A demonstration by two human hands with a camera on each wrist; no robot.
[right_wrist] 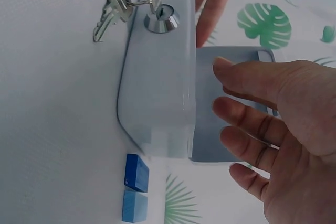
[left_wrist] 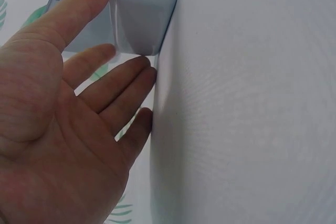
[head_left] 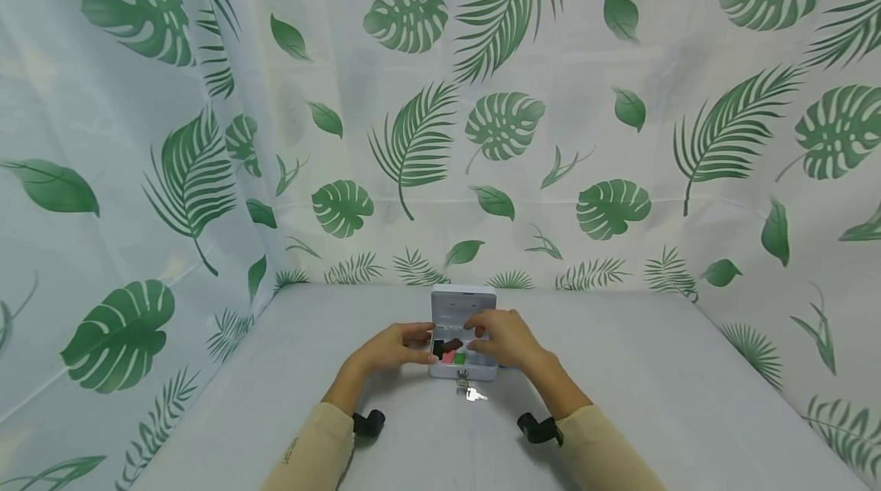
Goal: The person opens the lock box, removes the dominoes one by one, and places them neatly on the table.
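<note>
A small grey lock box point(head_left: 465, 370) stands on the table with its lid point(head_left: 463, 303) raised. Inside lie a dark brown block point(head_left: 451, 344), a pink one point(head_left: 449, 358) and a green one point(head_left: 460, 359). My left hand point(head_left: 420, 338) rests against the box's left side, thumb point(left_wrist: 79, 9) along its corner point(left_wrist: 144, 14), fingers straight. My right hand point(head_left: 479, 326) hovers over the box by the lid point(right_wrist: 210, 103), its fingers point(right_wrist: 247, 80) relaxed and holding nothing. A key ring point(right_wrist: 111, 8) hangs from the front lock point(right_wrist: 161, 19).
Two blue blocks point(right_wrist: 135, 188) lie on the table beside the box's right end. The white table point(head_left: 654, 384) is walled at the back and sides by a leaf-print curtain point(head_left: 413, 131). A black strap sits on each wrist.
</note>
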